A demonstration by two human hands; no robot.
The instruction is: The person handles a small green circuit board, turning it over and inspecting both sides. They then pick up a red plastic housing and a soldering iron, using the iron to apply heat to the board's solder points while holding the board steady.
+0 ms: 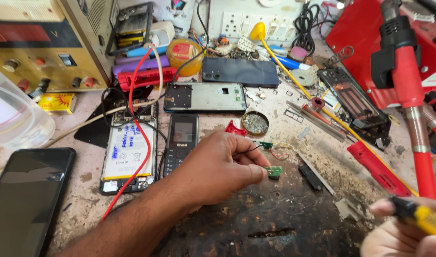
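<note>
Left hand (218,169) pinches a green board (274,171) (long axis left-right); right hand (403,233), gripping a yellow tool (417,216), sits well right of it.

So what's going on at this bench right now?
A person sits at a cluttered phone-repair bench. The left hand pinches a small green circuit board with thin wires attached, just above the scorched work surface. The right hand grips a yellow-handled tool at the lower right. An opened phone and a keypad phone lie behind.
</note>
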